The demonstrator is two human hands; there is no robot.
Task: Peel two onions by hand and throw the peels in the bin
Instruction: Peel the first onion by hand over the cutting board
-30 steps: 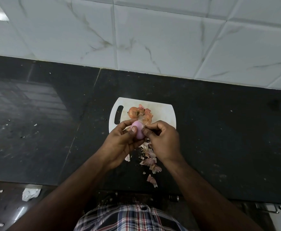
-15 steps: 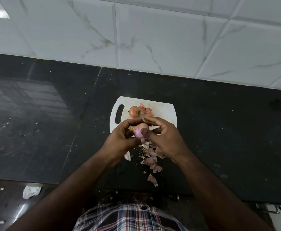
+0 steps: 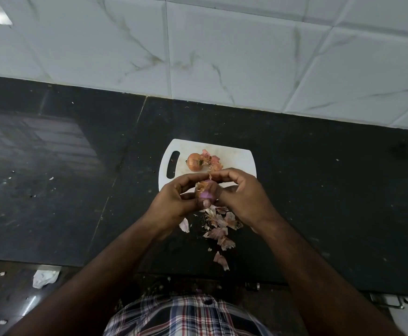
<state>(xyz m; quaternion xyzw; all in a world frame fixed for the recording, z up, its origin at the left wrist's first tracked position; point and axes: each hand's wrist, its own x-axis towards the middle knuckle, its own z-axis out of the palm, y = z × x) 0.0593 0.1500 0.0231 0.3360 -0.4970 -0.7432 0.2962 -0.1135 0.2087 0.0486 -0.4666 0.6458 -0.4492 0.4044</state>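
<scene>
left hand (image 3: 173,202) gripped half-peeled onion (image 3: 206,191) | right hand (image 3: 241,197) pinched its skin (near top) | unpeeled onion (image 3: 194,161) lay on cutting board (image 3: 236,158)

A white cutting board (image 3: 234,158) lies on a black, lightly speckled countertop (image 3: 331,190). On the board sits an orange-brown unpeeled onion (image 3: 194,162); just below the board's near edge, a part-peeled onion (image 3: 206,191) shows purple-pink. Pale pink and tan peels (image 3: 218,229) scatter nearer still. Beyond the board rise white tiles (image 3: 222,52) veined grey. A red, white and navy plaid shirt (image 3: 186,316) fills the bottom.
</scene>
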